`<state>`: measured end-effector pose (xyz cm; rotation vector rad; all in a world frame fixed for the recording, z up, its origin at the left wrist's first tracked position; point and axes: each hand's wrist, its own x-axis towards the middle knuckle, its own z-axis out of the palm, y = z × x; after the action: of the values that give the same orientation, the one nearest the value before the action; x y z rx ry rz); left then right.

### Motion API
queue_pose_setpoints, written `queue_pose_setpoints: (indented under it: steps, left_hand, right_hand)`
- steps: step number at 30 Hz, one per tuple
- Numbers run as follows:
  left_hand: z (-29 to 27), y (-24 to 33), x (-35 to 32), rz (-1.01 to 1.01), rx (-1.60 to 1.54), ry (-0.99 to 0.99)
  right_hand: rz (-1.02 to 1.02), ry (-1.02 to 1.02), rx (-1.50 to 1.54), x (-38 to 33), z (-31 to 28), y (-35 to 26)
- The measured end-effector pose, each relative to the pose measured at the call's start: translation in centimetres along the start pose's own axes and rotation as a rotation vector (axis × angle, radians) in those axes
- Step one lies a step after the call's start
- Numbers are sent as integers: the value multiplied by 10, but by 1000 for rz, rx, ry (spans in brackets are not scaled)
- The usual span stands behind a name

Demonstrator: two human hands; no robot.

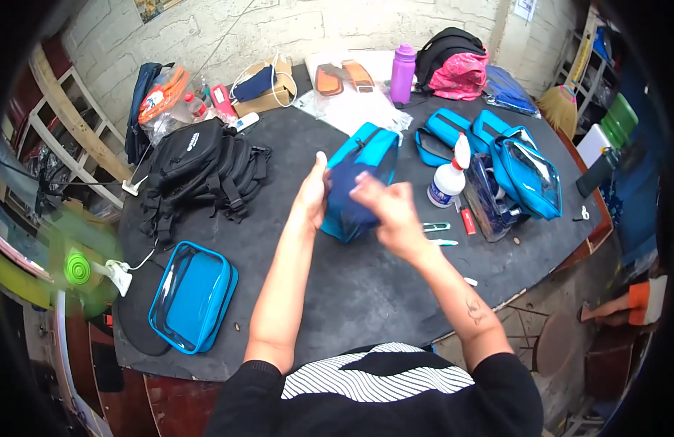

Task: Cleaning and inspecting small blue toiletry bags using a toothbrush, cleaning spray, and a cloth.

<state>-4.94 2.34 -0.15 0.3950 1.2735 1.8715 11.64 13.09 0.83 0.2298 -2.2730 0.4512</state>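
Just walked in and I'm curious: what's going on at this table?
A person stands at a dark table holding a blue pouch in both hands. The left hand steadies its side; the right hand is at its front, blurred as if moving. Another blue pouch lies flat near the left, more pouches are piled on the right beside a white squeeze bottle, and a black backpack lies farther back.

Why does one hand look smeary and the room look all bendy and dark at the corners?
In the head view, the right hand is blurred by motion on the blue pouch, while the left hand is sharper; the fisheye lens curves the table edge and blackens the corners.
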Motion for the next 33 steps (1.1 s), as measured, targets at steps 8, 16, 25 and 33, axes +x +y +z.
queue_pose_setpoints:
  steps: [8, 16, 25, 33]
  left_hand:
    - [6, -2, -18, -29, 65, 48]
    - [6, -2, -24, -9, 99, 55]
    - [-5, 0, -40, 67, 222, 18]
    - [-18, -5, -55, 394, 387, 74]
  right_hand:
    - [122, -113, 280, -1, 19, 1]
    - [168, -60, 286, -7, 20, 3]
    - [310, 253, -57, -4, -19, 59]
    - [807, 567, 801, -2, -92, 62]
